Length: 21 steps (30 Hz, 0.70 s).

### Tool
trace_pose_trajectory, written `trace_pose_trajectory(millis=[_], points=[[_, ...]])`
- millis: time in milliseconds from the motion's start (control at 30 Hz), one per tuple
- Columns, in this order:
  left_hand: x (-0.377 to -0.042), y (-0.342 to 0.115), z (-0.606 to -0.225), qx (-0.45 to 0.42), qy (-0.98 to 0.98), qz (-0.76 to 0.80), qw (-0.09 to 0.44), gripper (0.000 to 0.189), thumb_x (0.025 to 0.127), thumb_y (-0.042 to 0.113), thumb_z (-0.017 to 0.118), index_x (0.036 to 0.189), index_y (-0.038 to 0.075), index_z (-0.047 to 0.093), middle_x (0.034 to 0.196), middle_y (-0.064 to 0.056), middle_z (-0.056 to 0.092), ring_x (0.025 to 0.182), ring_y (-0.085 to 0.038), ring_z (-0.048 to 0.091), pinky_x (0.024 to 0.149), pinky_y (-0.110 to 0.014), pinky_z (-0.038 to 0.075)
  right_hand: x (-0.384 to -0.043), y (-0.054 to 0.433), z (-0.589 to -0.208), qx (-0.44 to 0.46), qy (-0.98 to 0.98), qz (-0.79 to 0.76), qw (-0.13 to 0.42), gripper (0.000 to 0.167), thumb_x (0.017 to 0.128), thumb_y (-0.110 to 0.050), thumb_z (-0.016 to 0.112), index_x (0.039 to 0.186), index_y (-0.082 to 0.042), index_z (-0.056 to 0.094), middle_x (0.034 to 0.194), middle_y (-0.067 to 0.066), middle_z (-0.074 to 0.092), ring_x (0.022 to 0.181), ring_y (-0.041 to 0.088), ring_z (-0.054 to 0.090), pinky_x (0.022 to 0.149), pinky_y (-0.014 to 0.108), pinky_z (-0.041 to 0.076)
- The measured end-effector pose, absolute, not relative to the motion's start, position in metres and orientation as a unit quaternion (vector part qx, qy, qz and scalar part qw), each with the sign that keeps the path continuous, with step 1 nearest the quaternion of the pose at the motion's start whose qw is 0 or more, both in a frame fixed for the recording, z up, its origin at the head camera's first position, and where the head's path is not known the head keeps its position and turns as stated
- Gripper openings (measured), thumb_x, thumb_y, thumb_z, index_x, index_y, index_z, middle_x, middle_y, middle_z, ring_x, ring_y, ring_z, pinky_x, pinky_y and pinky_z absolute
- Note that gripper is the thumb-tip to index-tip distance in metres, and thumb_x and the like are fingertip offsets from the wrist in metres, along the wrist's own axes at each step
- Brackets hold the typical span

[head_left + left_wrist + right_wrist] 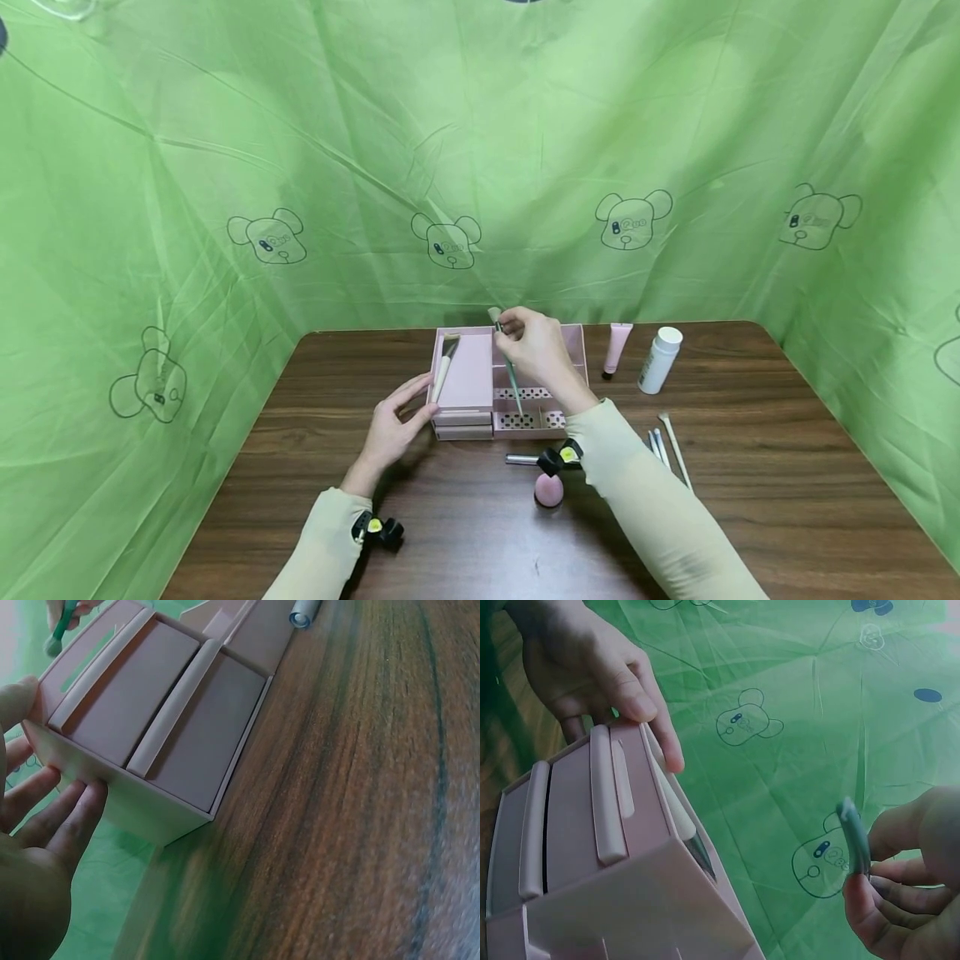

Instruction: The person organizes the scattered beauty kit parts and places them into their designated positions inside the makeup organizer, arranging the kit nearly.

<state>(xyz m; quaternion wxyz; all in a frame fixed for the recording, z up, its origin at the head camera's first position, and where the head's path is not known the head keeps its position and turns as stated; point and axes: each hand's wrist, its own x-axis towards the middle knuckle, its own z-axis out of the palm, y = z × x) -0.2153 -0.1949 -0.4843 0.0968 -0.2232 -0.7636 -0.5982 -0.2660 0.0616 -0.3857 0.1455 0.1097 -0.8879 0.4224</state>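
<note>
A green cloth (360, 158) with bear faces hangs around the left, back and right of a brown wood table (300, 492). The left hand (393, 425) touches the left wall of a pink box (468, 367). Its thumb is up on the front edge and its fingers lie loosely along the side, not wrapped round anything. The box sits near the back of the table and has two drawers (169, 705), both pushed in. On its top, at the left, lies a white brush (442, 375), its hairy end to the back.

Next comes a green brush (513, 379). The right hand (536, 346) pinches it over the right part of the box, hairy end up and thin end down by the dotted front part. I cannot tell if the thin end touches the box. The two hands are apart.

In front of the box is a silver stick (520, 459), partly hidden, and nearer to us a round pink sponge (549, 490). To the right are a pink tube (617, 348) with a black cap, thin sticks (659, 446) with blue tips, a white bottle (658, 365), and a long pale brush (677, 448), partly behind the right sleeve (652, 500).
</note>
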Motion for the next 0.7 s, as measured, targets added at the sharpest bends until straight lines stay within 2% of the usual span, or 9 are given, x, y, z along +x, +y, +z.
trace_pose_trajectory(millis=[467, 700], points=[[-0.216, -0.195, -0.485, -0.22, -0.768, -0.593, 0.101, 0.045, 0.087, 0.0, 0.07, 0.129, -0.01, 0.056, 0.137, -0.027, 0.053, 0.125, -0.038, 0.053, 0.101, -0.019, 0.047, -0.279, 0.042, -0.385, 0.106, -0.885, 0.433, 0.135, 0.023, 0.082, -0.014, 0.068, 0.105, -0.009, 0.07, 0.091, 0.0, 0.073, 0.078, 0.013, 0.067, 0.072, 0.027, 0.059], [-0.215, -0.194, -0.484, -0.225, -0.763, -0.597, 0.105, 0.044, 0.087, -0.002, 0.069, 0.128, -0.012, 0.056, 0.137, -0.029, 0.052, 0.124, -0.043, 0.052, 0.1, -0.019, 0.048, -0.285, 0.034, -0.388, 0.111, -0.887, 0.426, 0.139, 0.023, 0.083, -0.015, 0.067, 0.105, -0.009, 0.07, 0.091, 0.0, 0.074, 0.078, 0.012, 0.068, 0.073, 0.026, 0.059]])
